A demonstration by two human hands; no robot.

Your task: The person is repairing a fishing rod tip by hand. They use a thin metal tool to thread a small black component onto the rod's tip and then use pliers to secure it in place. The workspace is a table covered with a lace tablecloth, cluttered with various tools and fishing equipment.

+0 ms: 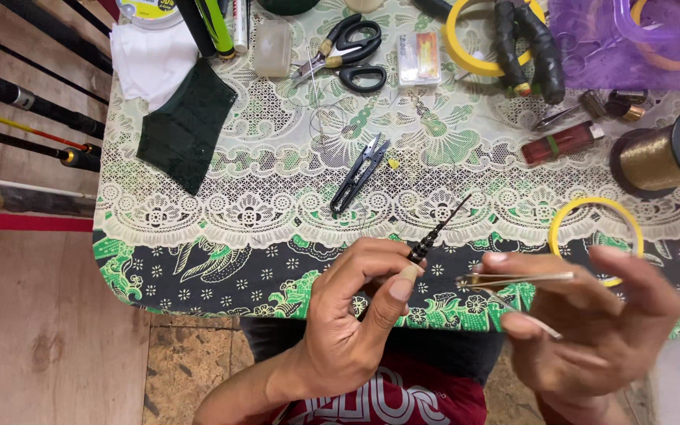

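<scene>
My left hand (pixel 356 307) pinches a thin black rod tip (pixel 438 228) between thumb and fingers, its point slanting up and to the right over the patterned tablecloth (pixel 222 236). My right hand (pixel 592 323) grips metal tweezers (pixel 513 278) that point left toward the rod tip, stopping a little short of it. A thin pale sliver also sticks out below my right fingers. Black thread snips (pixel 360 175) lie on the cloth just above my hands.
Black-handled scissors (pixel 352 53), a small clear box (pixel 419 59), yellow tape rings (pixel 596 228), a gold thread spool (pixel 663 153), a red lighter (pixel 562 142), a dark green cloth (pixel 186 126) and white cloth lie on the table. Fishing rods (pixel 25 98) rest at left.
</scene>
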